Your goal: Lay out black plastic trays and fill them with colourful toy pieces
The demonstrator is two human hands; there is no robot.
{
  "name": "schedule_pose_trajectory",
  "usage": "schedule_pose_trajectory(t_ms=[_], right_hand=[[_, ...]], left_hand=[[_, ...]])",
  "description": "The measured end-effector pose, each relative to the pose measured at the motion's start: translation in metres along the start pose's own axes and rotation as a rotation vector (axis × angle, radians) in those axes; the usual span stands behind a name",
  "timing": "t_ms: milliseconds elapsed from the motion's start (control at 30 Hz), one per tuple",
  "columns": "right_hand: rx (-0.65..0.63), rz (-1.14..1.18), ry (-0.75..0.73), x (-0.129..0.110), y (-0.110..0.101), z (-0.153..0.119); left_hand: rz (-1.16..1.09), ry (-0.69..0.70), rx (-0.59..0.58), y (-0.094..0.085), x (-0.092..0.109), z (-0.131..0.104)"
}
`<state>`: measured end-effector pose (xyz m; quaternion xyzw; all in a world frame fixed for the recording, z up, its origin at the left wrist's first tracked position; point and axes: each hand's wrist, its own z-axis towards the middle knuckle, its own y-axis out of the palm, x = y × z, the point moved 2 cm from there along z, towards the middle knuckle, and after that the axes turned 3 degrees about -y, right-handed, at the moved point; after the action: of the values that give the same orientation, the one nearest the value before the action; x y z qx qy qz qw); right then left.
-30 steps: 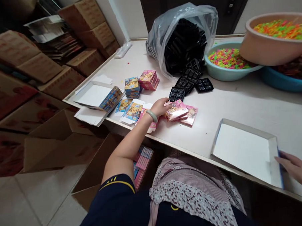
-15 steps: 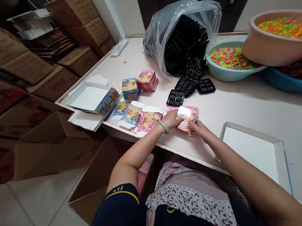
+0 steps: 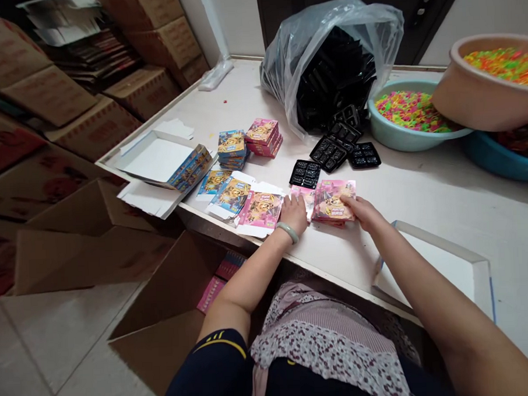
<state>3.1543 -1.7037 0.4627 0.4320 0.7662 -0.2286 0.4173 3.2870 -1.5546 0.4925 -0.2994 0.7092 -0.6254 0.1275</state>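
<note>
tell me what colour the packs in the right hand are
The packs are mostly pink; the head view shows them best.

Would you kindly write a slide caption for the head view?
Right hand holding pink packs, left hand beside them, with black trays and a plastic bag beyond.

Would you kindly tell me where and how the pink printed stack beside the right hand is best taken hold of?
I'd suggest gripping the pink printed stack by its right edge, coming from the right, thumb on top, as the right hand does. It is roughly flat with that edge facing this hand, while another pink piece and the left hand crowd its left.
</note>
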Motion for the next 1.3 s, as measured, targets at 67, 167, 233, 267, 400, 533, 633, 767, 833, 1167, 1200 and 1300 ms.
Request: schedule_pose_trajectory(t_ms=[67,167,233,267,400,533,633,767,833,1167,1200,1300], right_hand=[[0.008,-0.043,-0.043,0.004,0.005,-0.004],[-0.018,0.074,-0.050,0.007,-0.001,-0.011],[-0.061,0.211,-0.030,0.007,-0.012,-0.014],[-0.078,0.264,-0.026,0.007,-0.018,-0.015],[-0.114,0.393,0.026,0.006,-0.040,-0.024],[-0.125,0.495,0.102,0.006,-0.047,-0.038],[-0.120,0.514,0.135,0.007,-0.042,-0.044],[-0.080,0.472,0.100,0.009,-0.028,-0.038],[-0.117,0.421,0.081,0.010,-0.018,-0.034],[-0.025,-0.266,-0.949,0.025,-0.001,-0.083],[-0.048,-0.304,-1.034,0.027,0.001,-0.090],[-0.101,-0.380,-1.146,0.034,0.011,-0.105]], left_hand=[[0.001,0.029,0.002,0.001,0.004,-0.003],[-0.040,0.064,0.015,0.003,0.003,-0.009],[-0.084,0.059,0.014,0.004,0.000,-0.011],[-0.105,0.036,0.007,0.005,-0.002,-0.011],[-0.137,-0.068,0.008,0.004,-0.003,-0.006],[-0.250,-0.012,-0.021,0.000,0.003,-0.001],[-0.552,-0.043,-0.013,0.003,0.002,0.003],[-0.971,-0.206,-0.113,0.018,0.002,0.008],[-1.142,-0.200,-0.203,0.024,0.011,0.009],[-1.417,0.246,-0.055,0.010,0.005,-0.021],[-1.339,0.265,-0.045,0.011,-0.004,-0.026],[-1.128,0.235,-0.036,0.017,-0.031,-0.038]])
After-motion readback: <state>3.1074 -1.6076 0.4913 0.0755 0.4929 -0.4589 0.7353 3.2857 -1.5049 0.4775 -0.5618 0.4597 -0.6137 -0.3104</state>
